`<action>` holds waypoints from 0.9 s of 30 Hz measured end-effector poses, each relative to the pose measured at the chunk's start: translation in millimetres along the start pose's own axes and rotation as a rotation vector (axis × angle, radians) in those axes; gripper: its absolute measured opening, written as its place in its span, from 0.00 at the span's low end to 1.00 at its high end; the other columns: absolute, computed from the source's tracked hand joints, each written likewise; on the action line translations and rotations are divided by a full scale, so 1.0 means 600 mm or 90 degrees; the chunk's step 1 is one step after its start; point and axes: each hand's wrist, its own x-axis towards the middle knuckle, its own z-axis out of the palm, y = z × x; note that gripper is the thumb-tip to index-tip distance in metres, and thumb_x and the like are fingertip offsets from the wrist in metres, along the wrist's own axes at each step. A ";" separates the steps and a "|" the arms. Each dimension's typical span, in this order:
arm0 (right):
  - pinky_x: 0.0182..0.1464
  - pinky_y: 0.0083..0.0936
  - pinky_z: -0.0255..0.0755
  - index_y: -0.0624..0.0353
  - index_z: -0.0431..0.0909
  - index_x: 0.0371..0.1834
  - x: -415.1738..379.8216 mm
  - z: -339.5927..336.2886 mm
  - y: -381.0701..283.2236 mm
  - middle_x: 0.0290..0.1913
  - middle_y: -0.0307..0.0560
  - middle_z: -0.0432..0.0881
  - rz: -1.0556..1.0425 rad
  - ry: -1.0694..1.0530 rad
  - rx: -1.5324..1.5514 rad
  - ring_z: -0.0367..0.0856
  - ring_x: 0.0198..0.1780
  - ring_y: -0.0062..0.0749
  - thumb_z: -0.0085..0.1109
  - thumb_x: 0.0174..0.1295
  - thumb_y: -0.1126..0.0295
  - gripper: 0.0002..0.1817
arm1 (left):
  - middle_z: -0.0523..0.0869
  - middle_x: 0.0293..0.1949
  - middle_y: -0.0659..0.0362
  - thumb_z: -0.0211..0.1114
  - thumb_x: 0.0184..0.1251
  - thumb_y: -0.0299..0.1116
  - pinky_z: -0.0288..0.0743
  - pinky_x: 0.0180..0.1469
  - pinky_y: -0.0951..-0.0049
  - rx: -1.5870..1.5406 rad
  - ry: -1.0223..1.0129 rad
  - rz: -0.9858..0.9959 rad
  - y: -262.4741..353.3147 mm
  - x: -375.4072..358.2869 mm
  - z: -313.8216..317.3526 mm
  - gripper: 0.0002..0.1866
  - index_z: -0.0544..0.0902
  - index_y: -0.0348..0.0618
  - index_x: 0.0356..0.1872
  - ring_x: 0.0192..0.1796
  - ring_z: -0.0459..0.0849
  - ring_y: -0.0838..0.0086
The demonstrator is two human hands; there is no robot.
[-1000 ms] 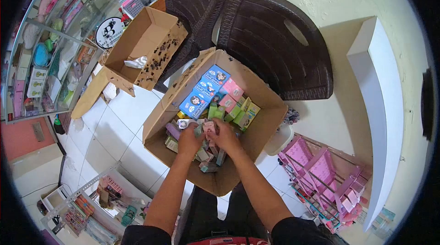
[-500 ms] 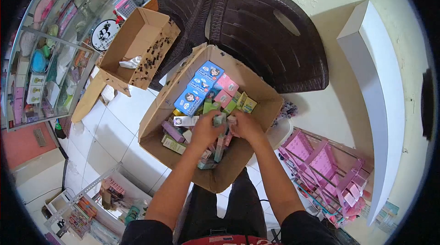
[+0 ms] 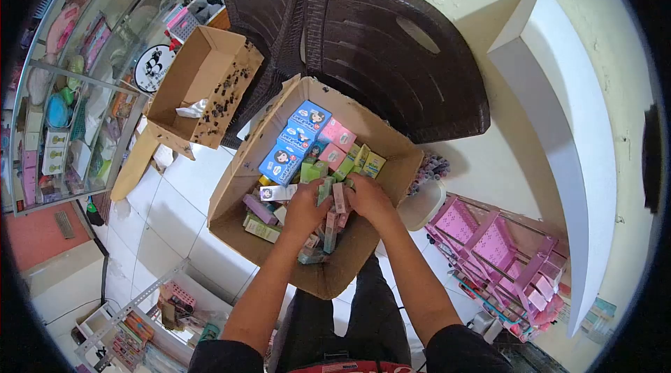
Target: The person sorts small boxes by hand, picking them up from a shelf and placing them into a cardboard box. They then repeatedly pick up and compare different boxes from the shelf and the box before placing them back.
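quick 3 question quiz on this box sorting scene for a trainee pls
1. True or false: both hands are inside the big cardboard box.
2. The blue cartons lie toward which side of that box: A near the chairs, B near the person's lap?
3. What does the smaller cardboard box hold?

Key
1. True: the left hand and right hand grasp slim packets between them.
2. A, near the dark chairs.
3. A crumpled white piece.

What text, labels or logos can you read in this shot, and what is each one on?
"B": large letter on the round black-and-white sign by the glass display case; the smaller words around it are too blurred to read.
Blue cartons in the big cardboard box: cartoon faces and white lettering, too small to read.
Small packets at the left hand and right hand: print unreadable.
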 end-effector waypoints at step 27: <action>0.48 0.22 0.76 0.62 0.79 0.57 -0.625 -0.166 0.031 0.42 0.41 0.85 0.037 0.239 0.487 0.82 0.42 0.21 0.60 0.71 0.66 0.16 | 0.86 0.42 0.61 0.65 0.72 0.31 0.76 0.47 0.78 -0.314 -0.226 0.160 0.251 -0.345 -0.032 0.14 0.80 0.39 0.55 0.43 0.83 0.82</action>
